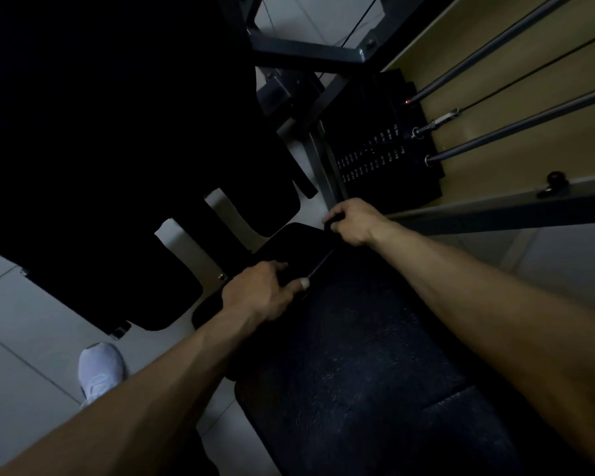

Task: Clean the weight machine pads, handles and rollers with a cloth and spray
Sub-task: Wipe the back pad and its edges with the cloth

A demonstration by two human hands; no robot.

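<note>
Two bare forearms are stretched forward from the near edge. The left hand (258,292) is curled over the near rim of a smooth black pad (296,240), with its thumb laid along a glossy seam. The right hand (352,221), farther off and to the right, is closed round a small dark object (330,222); whether that is a cloth or a handle cannot be told in the dim light. The hands are held apart.

Beneath the arms a long seat pad (358,355) is seen, black with a coarse, pebbled grain and one stitched crease near its right side. The smooth pad is set at its far end, rounded at the corners. Larger flat black cushions (117,132) are spread over the far left.

At the far right a black weight stack (375,156) with rows of small pale numerals is pierced by two grey steel guide rods (516,132). A grey square-tube frame (310,53) is bolted behind it. A tan panelled wall (547,108) is seen beyond, and pale floor tiles (21,355) below, where a white shoe (100,369) is planted at near left.
</note>
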